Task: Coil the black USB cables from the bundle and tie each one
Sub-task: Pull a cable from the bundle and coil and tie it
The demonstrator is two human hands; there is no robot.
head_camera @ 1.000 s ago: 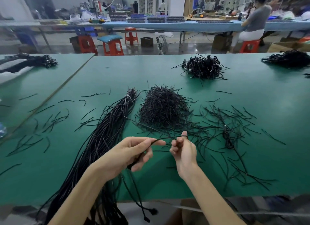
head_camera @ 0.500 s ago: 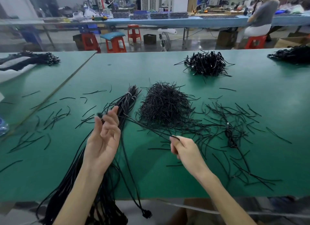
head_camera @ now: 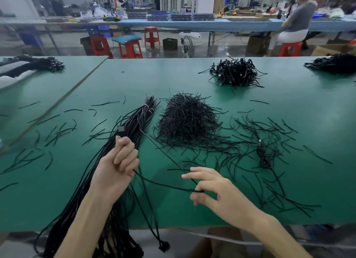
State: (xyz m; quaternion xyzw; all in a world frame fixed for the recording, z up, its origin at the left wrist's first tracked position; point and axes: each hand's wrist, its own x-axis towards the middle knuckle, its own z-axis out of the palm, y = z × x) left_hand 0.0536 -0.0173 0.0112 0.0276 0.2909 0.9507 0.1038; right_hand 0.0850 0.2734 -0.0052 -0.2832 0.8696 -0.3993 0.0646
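step: starting the coil on one cable [head_camera: 163,184], stretched between my hands above the bundle [head_camera: 138,121] on the counter [head_camera: 154,78].
left hand [head_camera: 117,165]: fist curled round the cable just below its plug [head_camera: 121,129].
right hand [head_camera: 217,192]: thumb and finger pinch the cable further along, other fingers spread.
next: probably carry that pinch to my left fist for a loop.

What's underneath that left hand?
The cable bundle runs under the left hand, which grips one cable, above the green table. The hand covers that stretch, so how the cables lie there is hidden.
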